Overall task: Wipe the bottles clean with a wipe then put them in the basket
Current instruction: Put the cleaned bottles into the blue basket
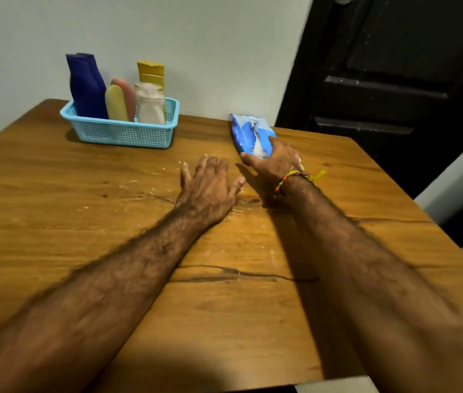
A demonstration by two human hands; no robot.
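Observation:
A light blue basket (128, 133) stands at the back left of the wooden table (83, 222). In it stand several bottles: two dark blue bottles (85, 83), a yellow one (115, 103), a pink one (128, 92), a white one (149, 104) and a tall yellow tube (151, 72). A blue and white wipes pack (248, 134) lies at the back edge. My right hand (274, 163) grips the pack's near end, thumb under it. My left hand (207, 188) hovers flat over the table's middle, fingers spread, holding nothing.
A pale wall runs behind the table. A dark door (395, 80) stands at the right, close to the table's right edge. White specks and a dark crack (233, 272) mark the tabletop.

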